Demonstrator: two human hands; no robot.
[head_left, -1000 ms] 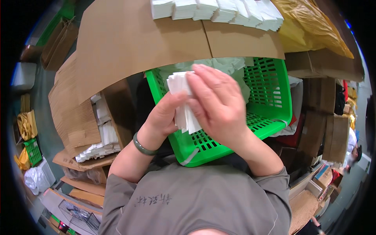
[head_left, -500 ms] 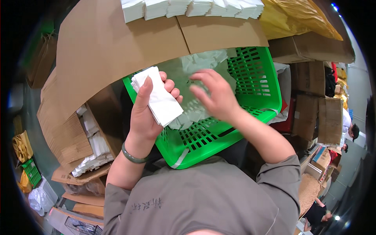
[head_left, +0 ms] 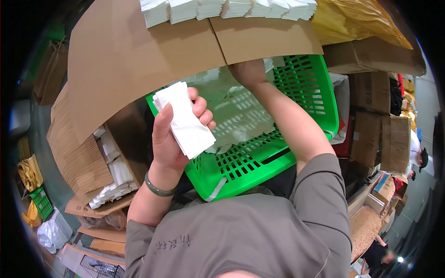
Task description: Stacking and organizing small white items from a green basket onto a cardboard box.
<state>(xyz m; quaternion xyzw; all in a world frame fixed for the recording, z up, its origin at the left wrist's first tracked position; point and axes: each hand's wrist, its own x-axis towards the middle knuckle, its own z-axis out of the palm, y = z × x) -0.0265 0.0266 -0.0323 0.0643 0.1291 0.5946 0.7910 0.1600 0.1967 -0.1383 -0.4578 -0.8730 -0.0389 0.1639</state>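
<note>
My left hand [head_left: 178,125] is closed around a small stack of white folded sheets [head_left: 189,123], thumb on top and fingers along the far edge. Whether they are paper or cloth I cannot tell. Below lies a green plastic basket [head_left: 250,178] with slotted walls, holding thin, pale translucent sheets [head_left: 232,109]. My right hand [head_left: 250,73] reaches into its far side; the cardboard edge hides the fingers, so what they touch does not show.
A brown cardboard sheet [head_left: 139,51] overhangs the basket's far side, with a row of white folded stacks [head_left: 227,9] on it. At left, an open carton [head_left: 130,134] holds more white bundles. Yellow plastic [head_left: 361,23] and cardboard boxes [head_left: 371,92] stand at right. People are in the background.
My right hand has moved forward from above the basket's middle to under the cardboard edge. My left hand still grips the white stack, in nearly the same spot.
</note>
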